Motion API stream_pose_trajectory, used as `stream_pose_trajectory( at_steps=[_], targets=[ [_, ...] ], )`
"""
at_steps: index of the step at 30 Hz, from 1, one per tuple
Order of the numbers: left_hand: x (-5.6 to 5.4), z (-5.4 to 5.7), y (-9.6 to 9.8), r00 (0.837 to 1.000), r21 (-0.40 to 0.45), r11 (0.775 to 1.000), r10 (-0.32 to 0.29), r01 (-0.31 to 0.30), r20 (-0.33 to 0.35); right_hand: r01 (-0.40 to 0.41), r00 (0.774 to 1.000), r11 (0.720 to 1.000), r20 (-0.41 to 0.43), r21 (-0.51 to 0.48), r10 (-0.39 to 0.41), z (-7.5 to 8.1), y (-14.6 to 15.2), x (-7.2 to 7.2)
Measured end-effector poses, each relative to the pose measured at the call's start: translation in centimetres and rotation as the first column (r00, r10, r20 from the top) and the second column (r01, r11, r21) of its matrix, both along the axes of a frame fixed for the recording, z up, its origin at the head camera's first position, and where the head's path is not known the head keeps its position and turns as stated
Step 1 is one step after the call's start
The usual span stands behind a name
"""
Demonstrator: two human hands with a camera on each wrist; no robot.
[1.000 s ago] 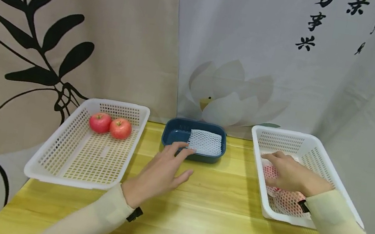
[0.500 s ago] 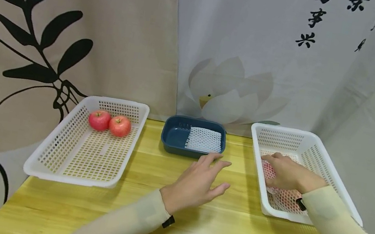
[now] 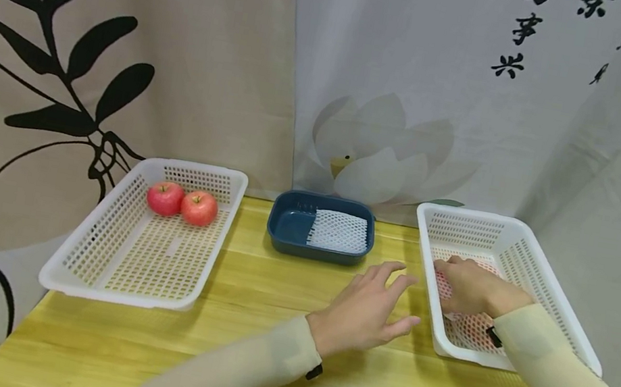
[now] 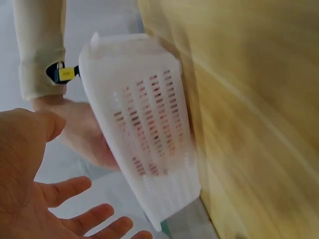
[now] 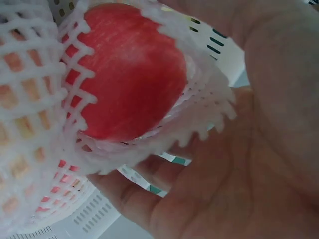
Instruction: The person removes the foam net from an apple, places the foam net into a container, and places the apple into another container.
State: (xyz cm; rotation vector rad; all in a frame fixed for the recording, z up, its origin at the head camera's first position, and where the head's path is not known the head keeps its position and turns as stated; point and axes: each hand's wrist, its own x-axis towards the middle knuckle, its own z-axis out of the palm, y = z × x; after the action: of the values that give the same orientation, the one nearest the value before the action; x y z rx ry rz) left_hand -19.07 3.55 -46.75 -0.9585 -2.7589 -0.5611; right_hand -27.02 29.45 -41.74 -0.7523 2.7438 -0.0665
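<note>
My right hand (image 3: 464, 288) reaches into the right white basket (image 3: 471, 354). In the right wrist view its thumb and fingers curl round a red apple (image 5: 132, 69), partly covered by a white foam net (image 5: 214, 107). Another netted fruit (image 5: 25, 109), yellowish-red, lies beside it, and more netted red fruit shows underneath. My left hand (image 3: 368, 309) hovers over the table left of that basket, fingers spread and holding nothing. From the left wrist view, the basket's side wall (image 4: 149, 124) stands just beyond my left fingers.
At the left is another white basket (image 3: 115, 294) with two bare red apples (image 3: 164, 198) at its back. A dark blue box (image 3: 289, 224) at the table's back middle holds a flattened white foam net (image 3: 339, 231). A curtain (image 3: 214, 68) hangs behind the wooden table (image 3: 276, 325).
My left hand has moved right, from in front of the blue box to near the right basket. My right hand has stayed in the basket, shifting only slightly.
</note>
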Motion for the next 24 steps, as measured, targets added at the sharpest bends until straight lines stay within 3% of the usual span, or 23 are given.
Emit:
stream_pose_trajectory(
  at_steps=[11,24],
  targets=[
    [-0.2,-0.7,3.9,0.999,-0.058,0.998,0.007,-0.009,-0.034,0.004,1.0,1.0,-0.004,-0.004,-0.004,-0.9,0.2,-0.4],
    [-0.4,-1.8,5.9,0.999,-0.066,0.997,0.038,-0.036,0.025,0.052,0.999,0.999,0.01,0.004,-0.052,-1.2,0.2,-0.4]
  ],
)
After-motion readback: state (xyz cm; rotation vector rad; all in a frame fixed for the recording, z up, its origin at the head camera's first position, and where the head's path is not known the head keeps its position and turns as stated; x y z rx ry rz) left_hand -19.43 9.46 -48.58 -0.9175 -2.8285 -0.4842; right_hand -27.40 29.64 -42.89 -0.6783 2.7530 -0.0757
